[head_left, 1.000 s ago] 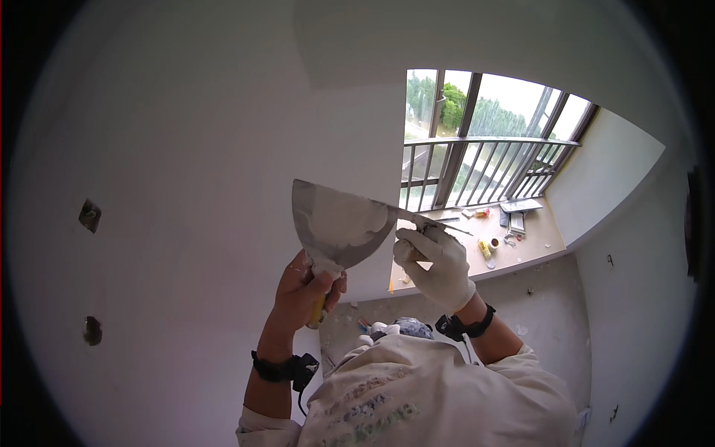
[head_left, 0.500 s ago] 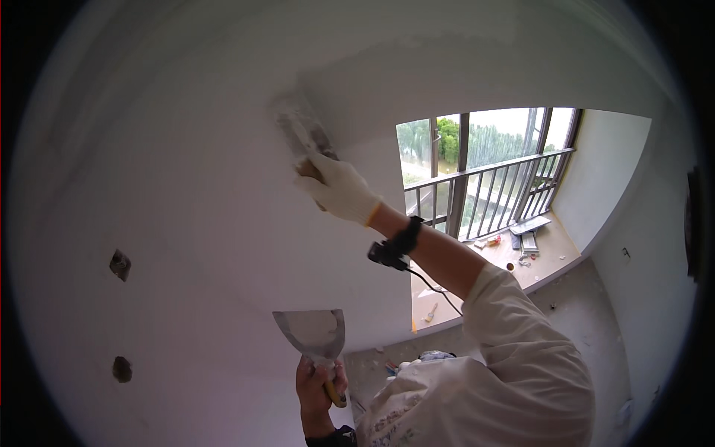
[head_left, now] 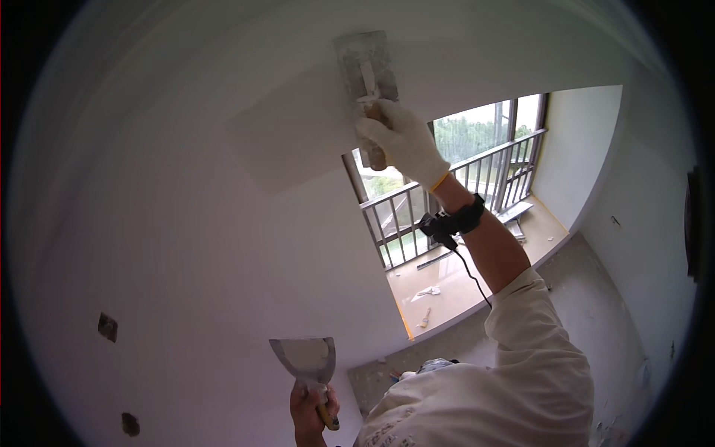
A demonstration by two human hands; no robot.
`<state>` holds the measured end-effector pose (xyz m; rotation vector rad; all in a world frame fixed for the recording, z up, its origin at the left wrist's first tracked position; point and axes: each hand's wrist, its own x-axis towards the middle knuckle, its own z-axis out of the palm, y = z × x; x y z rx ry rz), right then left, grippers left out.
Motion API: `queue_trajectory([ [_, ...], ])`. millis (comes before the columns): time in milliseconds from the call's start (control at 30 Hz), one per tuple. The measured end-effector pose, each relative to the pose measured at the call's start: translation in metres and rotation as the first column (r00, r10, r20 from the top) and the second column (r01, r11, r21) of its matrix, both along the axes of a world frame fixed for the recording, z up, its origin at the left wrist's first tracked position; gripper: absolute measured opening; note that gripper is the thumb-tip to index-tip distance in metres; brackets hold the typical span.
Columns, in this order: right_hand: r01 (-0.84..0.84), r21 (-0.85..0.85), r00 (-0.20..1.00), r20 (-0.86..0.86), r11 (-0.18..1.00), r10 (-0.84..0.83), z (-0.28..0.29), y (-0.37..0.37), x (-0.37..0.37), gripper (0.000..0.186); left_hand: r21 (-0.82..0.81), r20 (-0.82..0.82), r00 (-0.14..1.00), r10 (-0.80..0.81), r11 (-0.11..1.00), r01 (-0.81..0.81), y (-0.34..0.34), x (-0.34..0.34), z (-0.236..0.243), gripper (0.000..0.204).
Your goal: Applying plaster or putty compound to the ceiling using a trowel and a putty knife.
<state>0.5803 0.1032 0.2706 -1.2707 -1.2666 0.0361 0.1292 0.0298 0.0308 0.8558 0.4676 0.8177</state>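
by the upper left corner of the window (head_left: 477, 138), the gloved right hand (head_left: 406, 145) is clamped around the handle (head_left: 375, 155) of a trowel (head_left: 382, 71). below and left of the window, the bare left hand (head_left: 304, 410) grips a scraper (head_left: 307, 375) bearing pale paste (head_left: 307, 354), the hands well apart.

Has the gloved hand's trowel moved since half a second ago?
Yes: the trowel went right, from left of the window to above its upper left corner.

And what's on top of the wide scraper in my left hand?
Pale paste coats the middle of the scraper; its sides show bare grey. The surface underneath is hidden.
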Motion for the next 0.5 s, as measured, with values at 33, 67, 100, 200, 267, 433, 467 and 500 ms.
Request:
queue_trajectory([
  [33,-0.081,0.058,0.992,-0.087,0.995,0.086,0.001,-0.005,0.013,0.030,-0.008,-0.060,0.998,0.010,1.000,-0.011,0.002,-0.001,-0.001,0.038],
  [67,-0.052,0.099,0.996,-0.066,0.994,0.059,0.001,-0.013,0.032,0.030,-0.012,-0.120,0.993,-0.003,1.000,0.001,0.006,0.000,-0.002,0.040],
  [100,-0.057,0.127,0.995,-0.070,0.990,0.066,0.001,-0.021,0.053,0.030,-0.007,-0.118,0.991,-0.066,0.998,0.066,0.009,0.001,-0.003,0.040],
  [200,-0.057,0.150,0.986,-0.149,0.987,0.079,-0.009,-0.050,0.099,0.030,0.050,-0.174,0.985,-0.022,0.998,0.031,0.017,-0.002,-0.005,0.026],
  [267,-0.147,0.210,0.916,-0.339,0.967,0.213,-0.015,-0.066,0.124,0.029,-0.006,-0.111,0.992,-0.063,0.998,0.062,0.023,-0.005,-0.005,0.023],
  [433,0.070,0.231,0.846,-0.529,0.970,0.065,-0.030,-0.098,0.152,0.026,0.022,-0.109,0.975,-0.193,0.980,0.197,0.037,-0.006,0.002,0.021],
  [467,0.016,0.254,0.867,-0.485,0.967,0.112,-0.034,-0.105,0.148,0.026,0.012,-0.102,0.962,-0.255,0.966,0.257,0.039,-0.004,0.008,0.021],
  [500,0.015,0.259,0.851,-0.510,0.966,0.124,-0.046,-0.113,0.137,0.027,0.011,-0.097,0.963,-0.251,0.967,0.253,0.041,0.000,0.010,0.021],
])
